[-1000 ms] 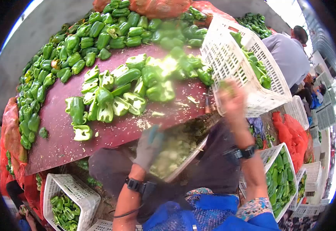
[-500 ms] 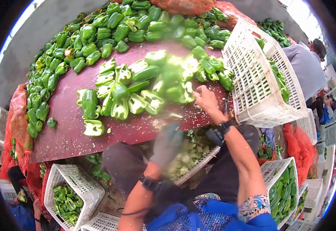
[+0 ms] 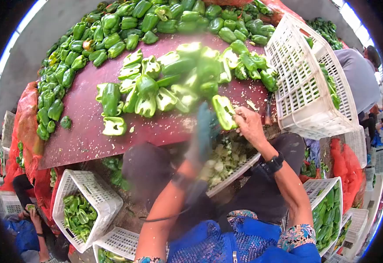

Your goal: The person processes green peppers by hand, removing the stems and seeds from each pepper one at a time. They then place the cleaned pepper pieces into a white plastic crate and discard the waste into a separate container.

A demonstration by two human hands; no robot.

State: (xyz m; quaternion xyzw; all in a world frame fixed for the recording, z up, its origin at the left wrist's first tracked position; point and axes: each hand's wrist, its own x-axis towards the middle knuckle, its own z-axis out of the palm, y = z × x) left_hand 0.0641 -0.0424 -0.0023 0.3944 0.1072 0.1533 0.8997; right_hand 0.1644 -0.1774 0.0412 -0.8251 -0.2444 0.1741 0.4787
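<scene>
My right hand grips a halved green pepper just above the near edge of the dark red table. My gloved left hand, blurred by motion, is raised right beside that pepper half; whether it touches it I cannot tell. Below both hands a white tray on my lap holds pepper cores and seeds. Cut pepper halves lie across the middle of the table, and whole green peppers are heaped along its far and left edges.
A tilted white crate with peppers leans at the table's right. More white crates with peppers stand at lower left and a crate at lower right. Red mesh sacks line the left. Another person works at far right.
My right hand came back from the tilted crate to the table, took a pepper half and lifted it toward me. My left hand rose from the lap tray up to that pepper.
</scene>
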